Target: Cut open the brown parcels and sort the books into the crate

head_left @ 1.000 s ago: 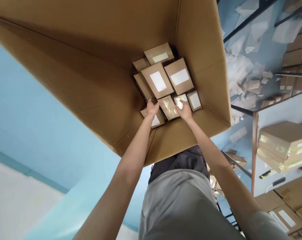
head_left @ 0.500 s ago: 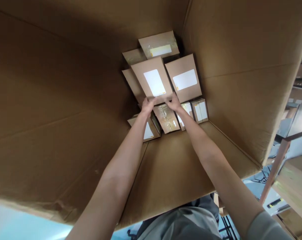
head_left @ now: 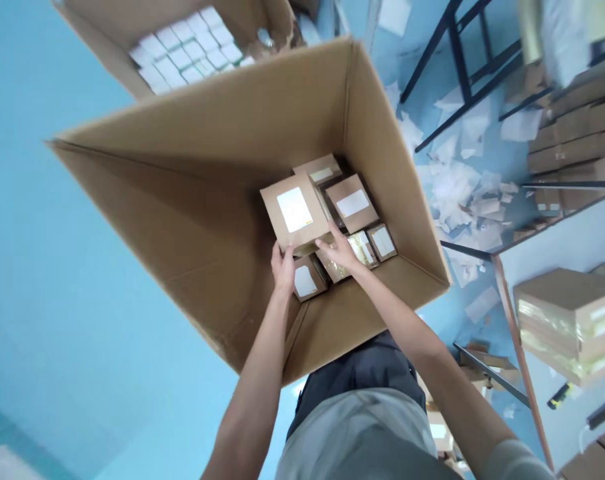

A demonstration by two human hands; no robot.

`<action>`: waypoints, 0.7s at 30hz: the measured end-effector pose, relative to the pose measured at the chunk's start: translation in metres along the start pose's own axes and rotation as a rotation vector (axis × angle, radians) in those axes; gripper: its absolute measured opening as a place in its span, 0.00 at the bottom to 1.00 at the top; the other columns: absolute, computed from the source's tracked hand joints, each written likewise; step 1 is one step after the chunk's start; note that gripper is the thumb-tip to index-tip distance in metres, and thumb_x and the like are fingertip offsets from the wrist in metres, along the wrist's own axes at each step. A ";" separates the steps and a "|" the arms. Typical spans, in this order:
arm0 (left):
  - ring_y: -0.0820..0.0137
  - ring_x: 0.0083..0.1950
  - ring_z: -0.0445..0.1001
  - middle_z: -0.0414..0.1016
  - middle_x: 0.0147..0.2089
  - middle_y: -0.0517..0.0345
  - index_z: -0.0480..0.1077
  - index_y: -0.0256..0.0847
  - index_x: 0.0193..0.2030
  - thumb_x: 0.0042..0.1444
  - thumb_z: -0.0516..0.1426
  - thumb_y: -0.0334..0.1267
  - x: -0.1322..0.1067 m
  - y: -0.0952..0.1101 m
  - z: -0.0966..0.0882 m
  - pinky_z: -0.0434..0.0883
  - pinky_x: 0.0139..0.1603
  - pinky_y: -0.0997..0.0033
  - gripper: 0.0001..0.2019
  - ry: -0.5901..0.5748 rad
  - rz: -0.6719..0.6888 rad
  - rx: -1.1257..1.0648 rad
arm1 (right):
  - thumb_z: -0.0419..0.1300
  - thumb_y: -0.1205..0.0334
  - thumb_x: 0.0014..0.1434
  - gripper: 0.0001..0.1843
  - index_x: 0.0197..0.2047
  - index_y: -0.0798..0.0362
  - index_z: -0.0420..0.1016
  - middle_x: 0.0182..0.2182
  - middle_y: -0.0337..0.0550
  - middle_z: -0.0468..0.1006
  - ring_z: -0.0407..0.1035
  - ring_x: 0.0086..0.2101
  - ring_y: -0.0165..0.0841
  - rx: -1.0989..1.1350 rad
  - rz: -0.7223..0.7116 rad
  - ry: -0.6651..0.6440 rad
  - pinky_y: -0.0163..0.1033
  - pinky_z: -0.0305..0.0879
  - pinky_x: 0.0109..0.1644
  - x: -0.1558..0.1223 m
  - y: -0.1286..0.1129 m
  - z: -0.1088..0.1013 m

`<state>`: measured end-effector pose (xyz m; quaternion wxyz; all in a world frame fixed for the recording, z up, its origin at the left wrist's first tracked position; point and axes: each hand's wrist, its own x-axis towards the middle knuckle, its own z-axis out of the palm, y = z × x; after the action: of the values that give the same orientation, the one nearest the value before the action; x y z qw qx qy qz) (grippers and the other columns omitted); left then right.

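A brown cardboard box (head_left: 277, 220) with a white label is between my two hands, inside a large open carton (head_left: 372, 127). My left hand (head_left: 283, 268) grips its near left corner, and my right hand (head_left: 338, 249) grips its near right corner. The box is raised above the smaller boxes in the carton. Right of it lies another labelled box (head_left: 339, 191), with a taped box (head_left: 327, 163) behind. Below my hands are a labelled box (head_left: 315, 291), a taped box (head_left: 333, 268) partly under my right hand, and a small labelled box (head_left: 391, 248).
Behind the large carton stands an open box (head_left: 89, 33) packed with white cartons (head_left: 192, 50). Scattered paper (head_left: 449, 193) lies on the blue floor to the right. A table (head_left: 547, 400) at the right bears a taped box (head_left: 557, 320), near stacked boxes (head_left: 577, 143).
The labelled box has been lifted in my hands, off the boxes beneath. My view has drawn back, so the carton's rim and the floor around it now show.
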<state>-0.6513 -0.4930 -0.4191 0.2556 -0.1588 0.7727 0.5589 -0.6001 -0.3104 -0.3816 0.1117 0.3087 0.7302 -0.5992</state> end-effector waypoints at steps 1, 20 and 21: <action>0.50 0.76 0.75 0.76 0.75 0.38 0.69 0.41 0.76 0.70 0.63 0.64 -0.020 0.016 -0.005 0.71 0.78 0.50 0.38 0.010 -0.002 -0.034 | 0.67 0.40 0.72 0.47 0.85 0.48 0.61 0.81 0.52 0.66 0.54 0.82 0.44 0.006 -0.039 0.020 0.52 0.48 0.87 -0.018 -0.016 -0.006; 0.51 0.89 0.56 0.56 0.89 0.53 0.50 0.60 0.88 0.72 0.64 0.57 -0.413 0.211 0.040 0.65 0.85 0.53 0.44 -0.987 0.465 -0.144 | 0.66 0.37 0.72 0.37 0.77 0.44 0.73 0.75 0.52 0.75 0.69 0.75 0.52 0.293 -0.289 1.218 0.63 0.64 0.81 -0.466 -0.122 -0.168; 0.51 0.89 0.55 0.54 0.89 0.53 0.50 0.61 0.88 0.72 0.64 0.58 -0.427 0.213 0.054 0.63 0.86 0.51 0.44 -1.080 0.475 -0.116 | 0.66 0.36 0.72 0.38 0.77 0.45 0.73 0.75 0.53 0.75 0.69 0.74 0.53 0.309 -0.282 1.308 0.63 0.64 0.81 -0.486 -0.112 -0.176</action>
<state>-0.4029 -0.3896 -0.0206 0.4717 0.3117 0.5157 0.6438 -0.2478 -0.3090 0.0130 -0.4765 0.5216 0.5867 -0.3959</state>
